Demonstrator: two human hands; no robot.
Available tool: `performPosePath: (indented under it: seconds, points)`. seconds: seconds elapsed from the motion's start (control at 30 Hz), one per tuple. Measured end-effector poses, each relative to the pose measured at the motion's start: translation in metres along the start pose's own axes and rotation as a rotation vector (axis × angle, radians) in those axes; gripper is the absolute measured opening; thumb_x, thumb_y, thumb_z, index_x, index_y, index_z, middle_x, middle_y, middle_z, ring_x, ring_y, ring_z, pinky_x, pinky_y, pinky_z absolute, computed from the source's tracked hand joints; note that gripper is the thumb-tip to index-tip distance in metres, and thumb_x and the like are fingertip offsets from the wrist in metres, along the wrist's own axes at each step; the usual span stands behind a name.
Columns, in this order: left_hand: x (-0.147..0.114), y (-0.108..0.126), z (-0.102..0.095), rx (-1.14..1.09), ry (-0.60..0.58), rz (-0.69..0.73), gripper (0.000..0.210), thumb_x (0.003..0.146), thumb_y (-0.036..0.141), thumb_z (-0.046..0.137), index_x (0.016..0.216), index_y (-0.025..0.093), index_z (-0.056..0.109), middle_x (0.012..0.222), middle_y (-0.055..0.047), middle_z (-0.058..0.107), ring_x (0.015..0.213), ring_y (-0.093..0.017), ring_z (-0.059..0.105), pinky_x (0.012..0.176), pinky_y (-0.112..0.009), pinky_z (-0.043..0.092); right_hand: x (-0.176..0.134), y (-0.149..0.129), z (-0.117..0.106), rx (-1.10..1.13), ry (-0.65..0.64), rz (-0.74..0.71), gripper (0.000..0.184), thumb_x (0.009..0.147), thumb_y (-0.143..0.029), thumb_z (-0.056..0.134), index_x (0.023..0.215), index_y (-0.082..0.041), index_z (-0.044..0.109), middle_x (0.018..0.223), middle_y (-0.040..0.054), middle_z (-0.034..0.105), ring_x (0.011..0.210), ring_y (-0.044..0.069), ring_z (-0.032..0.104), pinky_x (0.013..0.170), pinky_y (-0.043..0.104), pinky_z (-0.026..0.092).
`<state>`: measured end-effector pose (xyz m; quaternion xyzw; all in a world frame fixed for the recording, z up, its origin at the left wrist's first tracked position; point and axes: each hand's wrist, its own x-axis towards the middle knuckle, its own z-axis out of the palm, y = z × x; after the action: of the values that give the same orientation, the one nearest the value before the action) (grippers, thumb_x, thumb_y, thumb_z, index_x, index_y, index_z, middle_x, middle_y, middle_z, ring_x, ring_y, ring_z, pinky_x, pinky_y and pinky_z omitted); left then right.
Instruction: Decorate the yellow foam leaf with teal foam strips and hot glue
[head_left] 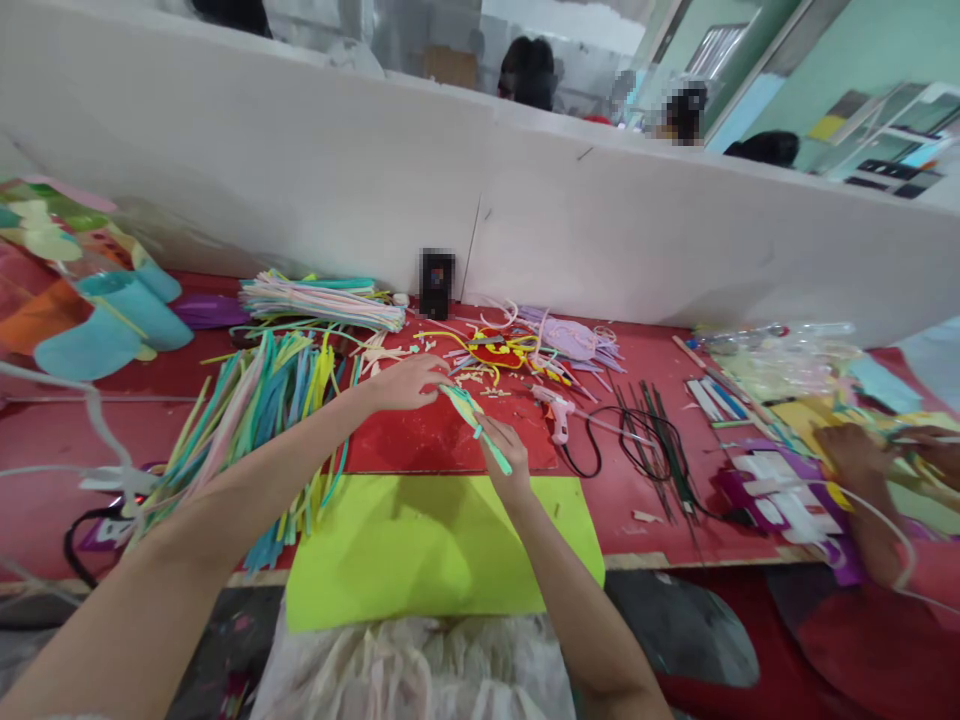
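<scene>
With the bundle in front of you as the clock's centre, blue felt pieces (120,318) stand between nine and ten, at your far left. Loose fuzzy stems (259,410) fan out at nine, in green, blue, yellow and pink, and a pale stem stack (322,303) lies at ten. Your left hand (409,383) is also at ten, nearer in, its bent fingers at the bundle's upper end; you cannot tell whether they pinch it. The green-and-yellow bundle (477,431) itself slants above the red tabletop (420,440), and a lime sheet (450,560) spreads at six. Your right hand (506,455), at four, grasps the bundle's lower part. Between two and three lies a pink glue gun (556,412); between one and two, purple stems (574,340). Dark rods (664,435) lie at three. Farther right, just past three, sits a power strip (787,490), with a co-worker's hand (847,450) beside it.
</scene>
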<state>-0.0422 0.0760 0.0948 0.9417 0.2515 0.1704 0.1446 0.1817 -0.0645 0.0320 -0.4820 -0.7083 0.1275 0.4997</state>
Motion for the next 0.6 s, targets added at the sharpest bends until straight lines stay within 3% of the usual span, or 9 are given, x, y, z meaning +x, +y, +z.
performPosePath:
  seconds: [0.1, 0.17, 0.3, 0.37, 0.47, 0.6]
  points:
    - [0.011, -0.003, -0.016, -0.153, 0.100, -0.048, 0.044, 0.079, 0.021, 0.055, 0.122, 0.024, 0.060, 0.134, -0.008, 0.051, 0.128, -0.025, 0.042, 0.110, -0.044, 0.029, 0.019, -0.004, -0.012, 0.167, 0.214, 0.199, 0.019, 0.085, -0.028, 0.058, 0.094, -0.020, 0.072, 0.098, 0.0080, 0.071, 0.092, 0.021, 0.065, 0.089, 0.039, 0.050]
    - [0.014, -0.004, -0.023, -0.297, 0.249, -0.098, 0.047, 0.081, 0.025, 0.056, 0.127, 0.023, 0.056, 0.136, -0.009, 0.050, 0.130, -0.025, 0.041, 0.112, -0.044, 0.026, 0.031, -0.006, -0.022, 0.226, 0.305, 0.340, 0.016, 0.080, -0.032, 0.065, 0.085, -0.019, 0.072, 0.089, 0.0065, 0.072, 0.086, 0.021, 0.065, 0.088, 0.039, 0.051]
    - [0.013, -0.004, -0.017, -0.758, 0.623, -0.251, 0.048, 0.084, 0.037, 0.056, 0.129, 0.020, 0.053, 0.138, -0.010, 0.050, 0.133, -0.024, 0.039, 0.114, -0.041, 0.023, 0.045, -0.003, -0.029, 0.512, 0.544, 0.611, 0.027, 0.074, -0.036, 0.070, 0.091, -0.015, 0.069, 0.092, 0.0066, 0.072, 0.089, 0.021, 0.064, 0.089, 0.040, 0.050]
    - [0.011, -0.002, -0.005, -1.041, 0.742, -0.313, 0.049, 0.087, 0.042, 0.050, 0.130, 0.018, 0.051, 0.138, -0.012, 0.050, 0.132, -0.023, 0.042, 0.112, -0.041, 0.027, 0.047, -0.001, -0.023, 0.721, 0.651, 0.673, 0.032, 0.074, -0.034, 0.070, 0.099, -0.015, 0.067, 0.101, 0.0080, 0.071, 0.096, 0.020, 0.065, 0.092, 0.040, 0.050]
    - [0.010, 0.008, 0.016, -1.408, 0.723, -0.363, 0.053, 0.091, 0.049, 0.037, 0.128, 0.015, 0.052, 0.142, -0.013, 0.045, 0.132, -0.022, 0.042, 0.111, -0.040, 0.030, 0.044, -0.002, -0.006, 0.931, 0.664, 0.704, 0.035, 0.075, -0.032, 0.067, 0.107, -0.018, 0.064, 0.112, 0.0077, 0.068, 0.104, 0.017, 0.064, 0.097, 0.037, 0.048]
    - [0.012, 0.029, 0.042, -1.655, 0.669, -0.445, 0.062, 0.091, 0.060, 0.027, 0.127, 0.017, 0.053, 0.141, -0.012, 0.048, 0.126, -0.021, 0.049, 0.106, -0.036, 0.037, 0.035, -0.010, 0.019, 1.071, 0.635, 0.819, 0.033, 0.077, -0.034, 0.066, 0.106, -0.019, 0.065, 0.117, 0.0069, 0.067, 0.108, 0.016, 0.062, 0.099, 0.033, 0.048]
